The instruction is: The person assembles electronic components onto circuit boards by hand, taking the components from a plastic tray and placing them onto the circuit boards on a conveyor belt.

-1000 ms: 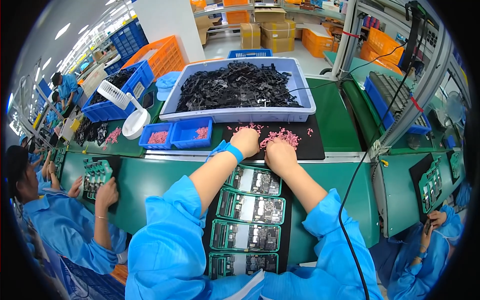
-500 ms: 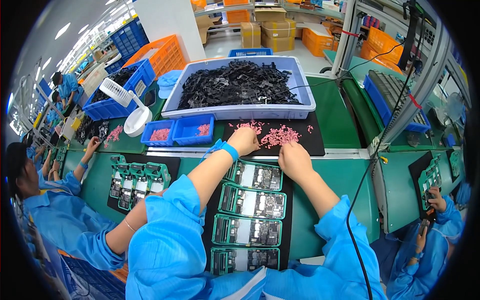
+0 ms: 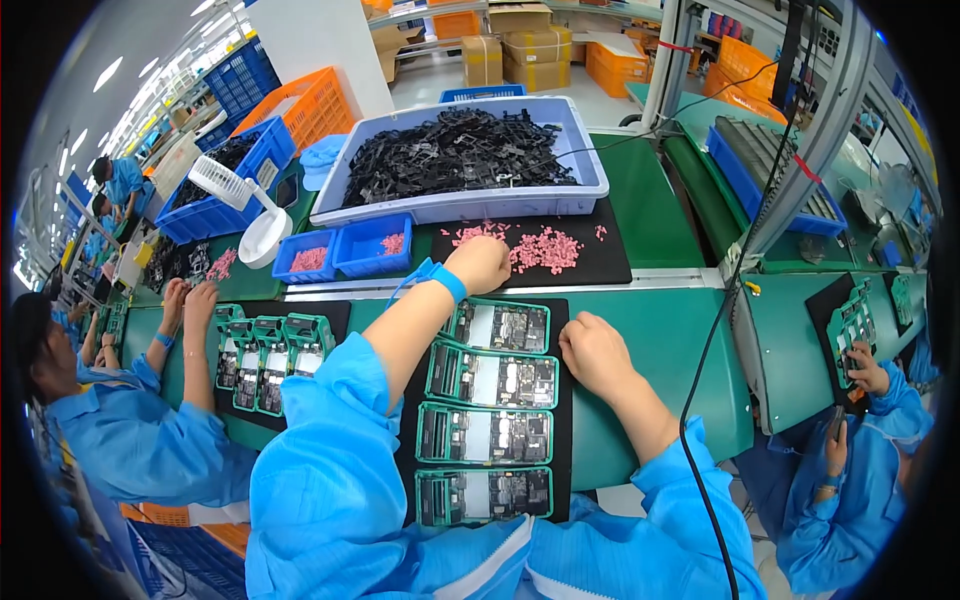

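My left hand (image 3: 478, 266), with a blue band at its wrist, reaches over the near edge of a pile of small pink pieces (image 3: 545, 250) on a black mat. Its fingers are curled down and mostly hidden behind the hand. My right hand (image 3: 596, 352) hovers beside the right edge of the column of green-framed phone circuit boards (image 3: 495, 326). Its thumb and fingers are pinched together; anything between them is too small to make out. Several such boards lie in a column on a black mat (image 3: 562, 440) before me.
Behind the pile stands a large pale bin (image 3: 460, 200) heaped with black plastic parts. Two blue trays (image 3: 372, 262) with pink pieces and a white fan (image 3: 265, 238) are at its left. A black cable (image 3: 695, 430) hangs at right. Co-workers (image 3: 130, 420) sit on both sides.
My right hand has left the pink pile and come down toward me, beside the boards. My left hand stays at the pile. A co-worker's hand on the left has risen.
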`<control>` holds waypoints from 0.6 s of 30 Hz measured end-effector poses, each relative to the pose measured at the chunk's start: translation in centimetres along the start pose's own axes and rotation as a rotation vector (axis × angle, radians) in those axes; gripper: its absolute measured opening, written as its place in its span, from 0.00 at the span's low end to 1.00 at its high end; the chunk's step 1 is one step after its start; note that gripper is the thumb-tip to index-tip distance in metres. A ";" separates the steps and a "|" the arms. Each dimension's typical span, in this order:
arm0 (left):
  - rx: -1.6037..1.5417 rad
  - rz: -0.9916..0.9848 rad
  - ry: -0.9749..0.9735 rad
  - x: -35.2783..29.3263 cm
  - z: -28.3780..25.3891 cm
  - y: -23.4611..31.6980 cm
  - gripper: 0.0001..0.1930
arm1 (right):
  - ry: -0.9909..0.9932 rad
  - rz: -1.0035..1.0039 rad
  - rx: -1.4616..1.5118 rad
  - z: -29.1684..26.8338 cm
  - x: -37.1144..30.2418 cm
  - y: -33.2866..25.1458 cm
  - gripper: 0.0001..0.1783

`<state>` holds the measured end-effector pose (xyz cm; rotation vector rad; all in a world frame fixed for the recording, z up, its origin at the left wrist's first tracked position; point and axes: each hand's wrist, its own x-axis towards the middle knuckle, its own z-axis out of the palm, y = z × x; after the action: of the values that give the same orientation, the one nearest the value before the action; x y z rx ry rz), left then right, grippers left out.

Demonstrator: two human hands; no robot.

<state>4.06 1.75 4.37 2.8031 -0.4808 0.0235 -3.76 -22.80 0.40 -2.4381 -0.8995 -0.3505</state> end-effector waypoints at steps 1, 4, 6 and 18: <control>-0.031 0.037 -0.001 -0.5 -0.3 0.5 0.06 | 0.001 -0.013 -0.002 0.0 0.1 0.2 0.03; -0.125 0.109 -0.013 -3.0 -1.5 3.0 0.06 | -0.015 -0.026 0.024 -0.1 0.0 0.5 0.04; -0.178 0.143 -0.041 -5.2 -1.9 4.5 0.06 | -0.014 -0.043 0.048 0.0 0.1 0.7 0.03; -0.281 0.243 -0.215 -13.4 -0.3 10.7 0.04 | -0.059 -0.024 0.043 -0.4 -0.5 0.1 0.02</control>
<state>-12.10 -3.43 6.81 2.4689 -0.8060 -0.2742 -4.06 -23.40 0.51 -2.4115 -0.9529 -0.2660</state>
